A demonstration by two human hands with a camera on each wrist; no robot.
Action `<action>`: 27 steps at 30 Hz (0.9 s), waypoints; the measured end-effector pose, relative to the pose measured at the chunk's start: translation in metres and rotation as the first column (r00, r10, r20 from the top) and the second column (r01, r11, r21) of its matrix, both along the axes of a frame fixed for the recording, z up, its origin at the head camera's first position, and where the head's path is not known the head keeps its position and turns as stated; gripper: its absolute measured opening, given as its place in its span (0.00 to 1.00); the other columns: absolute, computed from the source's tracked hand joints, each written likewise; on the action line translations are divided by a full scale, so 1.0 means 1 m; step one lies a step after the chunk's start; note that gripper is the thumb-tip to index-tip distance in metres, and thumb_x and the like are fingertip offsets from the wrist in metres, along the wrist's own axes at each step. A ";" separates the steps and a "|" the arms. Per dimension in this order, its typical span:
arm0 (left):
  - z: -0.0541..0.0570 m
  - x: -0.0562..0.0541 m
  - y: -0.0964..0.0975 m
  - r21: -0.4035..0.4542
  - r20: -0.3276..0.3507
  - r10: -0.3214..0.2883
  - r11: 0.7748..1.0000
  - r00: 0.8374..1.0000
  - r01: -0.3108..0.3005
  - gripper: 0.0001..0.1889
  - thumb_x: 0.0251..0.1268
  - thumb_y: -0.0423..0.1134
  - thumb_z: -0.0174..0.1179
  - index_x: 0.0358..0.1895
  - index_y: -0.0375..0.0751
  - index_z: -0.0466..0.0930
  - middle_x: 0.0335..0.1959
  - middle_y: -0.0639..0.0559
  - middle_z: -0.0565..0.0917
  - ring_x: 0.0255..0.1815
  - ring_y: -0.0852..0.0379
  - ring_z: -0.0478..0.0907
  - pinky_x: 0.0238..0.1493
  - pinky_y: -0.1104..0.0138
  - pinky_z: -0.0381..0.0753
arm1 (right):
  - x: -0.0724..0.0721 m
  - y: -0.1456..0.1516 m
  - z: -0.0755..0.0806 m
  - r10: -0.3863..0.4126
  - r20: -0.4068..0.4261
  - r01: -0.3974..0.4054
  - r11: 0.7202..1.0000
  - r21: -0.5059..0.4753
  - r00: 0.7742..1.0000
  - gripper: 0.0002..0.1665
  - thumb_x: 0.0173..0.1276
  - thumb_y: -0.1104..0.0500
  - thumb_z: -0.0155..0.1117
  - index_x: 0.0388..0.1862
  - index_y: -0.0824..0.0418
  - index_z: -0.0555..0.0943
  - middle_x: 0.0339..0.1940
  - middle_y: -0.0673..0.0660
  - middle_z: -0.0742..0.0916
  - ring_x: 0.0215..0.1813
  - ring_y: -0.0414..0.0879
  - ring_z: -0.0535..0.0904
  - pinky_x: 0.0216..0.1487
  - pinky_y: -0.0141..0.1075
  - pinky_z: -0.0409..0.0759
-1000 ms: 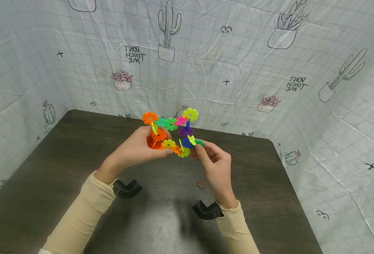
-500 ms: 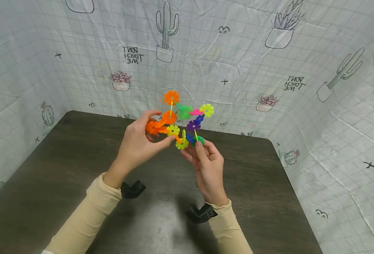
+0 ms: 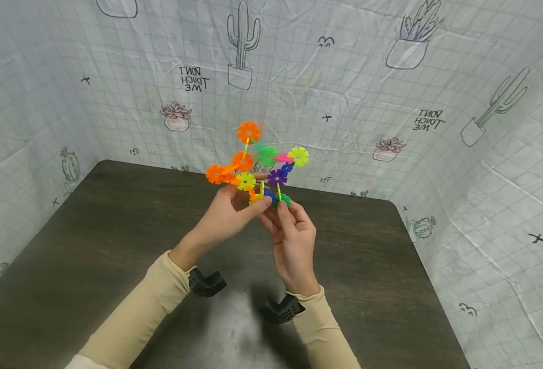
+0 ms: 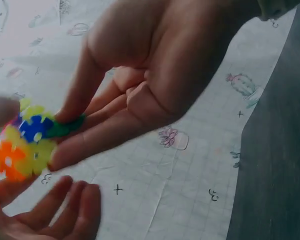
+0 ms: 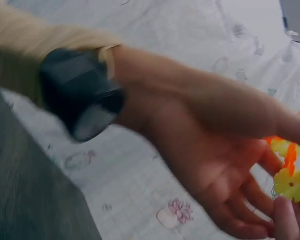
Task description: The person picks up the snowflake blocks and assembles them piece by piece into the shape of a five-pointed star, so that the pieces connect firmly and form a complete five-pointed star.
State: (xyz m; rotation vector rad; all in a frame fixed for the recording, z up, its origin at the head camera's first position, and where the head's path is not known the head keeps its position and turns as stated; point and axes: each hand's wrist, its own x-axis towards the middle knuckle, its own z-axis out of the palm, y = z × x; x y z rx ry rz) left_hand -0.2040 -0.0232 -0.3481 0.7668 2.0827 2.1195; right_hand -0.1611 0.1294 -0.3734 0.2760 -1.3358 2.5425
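Note:
A closed loop of interlocking plastic snowflake discs [image 3: 268, 155], in orange, yellow, green, pink, purple and blue, is held up above the table. My left hand [image 3: 225, 215] pinches its near side, the thumb on the blue and yellow discs; the head view hides part of these behind the thumb. My right hand [image 3: 294, 246] pinches the green disc [image 3: 282, 199] at the near right corner, close beside the left thumb. In the left wrist view, the right hand [image 4: 155, 65] holds the green disc [image 4: 65, 127] beside a blue disc [image 4: 36, 128].
A dark wooden table [image 3: 368, 287] lies below both hands. White cloth printed with cacti [image 3: 289, 92] stands along the back and both sides. Each wrist wears a black mount, seen on the left [image 3: 208, 283] and right [image 3: 282, 310].
The loop has turned and risen, its orange discs now higher. My left hand has slid from the orange discs rightward to the near corner. The brown disc on the table is now hidden.

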 end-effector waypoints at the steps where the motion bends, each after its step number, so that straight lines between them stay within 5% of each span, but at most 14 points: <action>1: -0.001 -0.001 0.001 0.027 -0.014 0.004 1.000 1.000 -0.004 0.23 0.71 0.37 0.63 0.67 0.41 0.72 0.60 0.44 0.79 0.58 0.49 0.81 0.55 0.58 0.84 | 0.000 -0.001 -0.002 -0.016 0.002 0.016 0.999 0.033 1.000 0.13 0.78 0.60 0.59 0.55 0.65 0.80 0.49 0.55 0.90 0.53 0.48 0.89 0.55 0.43 0.86; 5: -0.001 -0.001 -0.001 0.063 -0.014 0.024 0.998 1.000 -0.024 0.18 0.69 0.34 0.65 0.59 0.39 0.76 0.54 0.44 0.80 0.53 0.50 0.82 0.52 0.62 0.84 | 0.002 0.000 -0.008 -0.139 -0.005 0.136 0.965 0.225 0.990 0.15 0.77 0.59 0.61 0.55 0.66 0.81 0.45 0.52 0.91 0.49 0.44 0.88 0.47 0.37 0.88; 10: 0.001 0.000 -0.007 0.038 0.021 -0.001 0.999 1.000 0.000 0.15 0.67 0.32 0.67 0.53 0.34 0.78 0.49 0.43 0.81 0.44 0.46 0.84 0.48 0.61 0.87 | 0.003 0.008 -0.014 -0.279 -0.081 0.285 0.849 0.445 0.957 0.13 0.75 0.59 0.64 0.51 0.68 0.83 0.33 0.50 0.83 0.34 0.40 0.77 0.35 0.30 0.78; 15: 0.000 0.001 -0.010 0.026 0.071 0.001 1.000 0.998 -0.003 0.13 0.66 0.32 0.68 0.50 0.32 0.80 0.43 0.44 0.82 0.39 0.45 0.86 0.45 0.58 0.88 | 0.004 0.019 -0.018 -0.244 -0.170 0.297 0.768 0.567 0.955 0.10 0.74 0.63 0.64 0.50 0.66 0.83 0.34 0.50 0.83 0.32 0.43 0.77 0.34 0.30 0.76; 18: -0.002 0.000 -0.013 0.040 0.096 -0.011 0.999 0.995 0.007 0.13 0.66 0.31 0.67 0.51 0.31 0.80 0.45 0.43 0.82 0.41 0.48 0.87 0.46 0.60 0.88 | 0.003 0.041 -0.024 -0.150 -0.165 0.223 0.688 0.691 0.975 0.14 0.75 0.62 0.62 0.56 0.65 0.82 0.40 0.56 0.86 0.38 0.50 0.82 0.38 0.33 0.81; 20: -0.003 0.000 -0.015 0.054 0.104 -0.023 0.998 0.994 0.017 0.14 0.66 0.31 0.67 0.52 0.31 0.79 0.47 0.41 0.82 0.42 0.49 0.87 0.47 0.59 0.88 | 0.001 0.065 -0.033 -0.105 -0.081 0.125 0.546 0.828 0.991 0.17 0.75 0.58 0.64 0.60 0.60 0.81 0.45 0.57 0.86 0.42 0.51 0.83 0.41 0.36 0.83; 23: -0.004 -0.001 -0.019 0.059 0.105 -0.023 0.998 0.994 0.017 0.15 0.65 0.31 0.67 0.52 0.32 0.79 0.49 0.38 0.82 0.42 0.50 0.87 0.48 0.58 0.88 | -0.004 0.099 -0.051 -0.090 0.109 -0.088 0.211 0.974 0.990 0.23 0.72 0.51 0.68 0.62 0.55 0.80 0.52 0.60 0.84 0.44 0.51 0.81 0.44 0.41 0.82; 25: -0.004 -0.001 -0.021 0.048 0.102 -0.014 0.999 0.995 0.009 0.15 0.65 0.31 0.68 0.53 0.33 0.80 0.49 0.38 0.83 0.40 0.50 0.88 0.48 0.59 0.88 | -0.009 0.113 -0.066 -0.101 0.222 -0.223 0.001 0.975 0.970 0.27 0.68 0.46 0.72 0.62 0.53 0.79 0.54 0.59 0.82 0.44 0.49 0.79 0.45 0.43 0.81; 27: -0.004 -0.001 -0.023 0.034 0.100 -0.006 0.999 0.995 0.002 0.15 0.65 0.31 0.68 0.52 0.33 0.80 0.49 0.39 0.83 0.39 0.50 0.88 0.47 0.59 0.88 | -0.014 0.118 -0.080 -0.098 0.293 -0.303 -0.111 0.947 0.951 0.28 0.66 0.46 0.73 0.61 0.55 0.79 0.53 0.60 0.80 0.43 0.48 0.78 0.43 0.45 0.80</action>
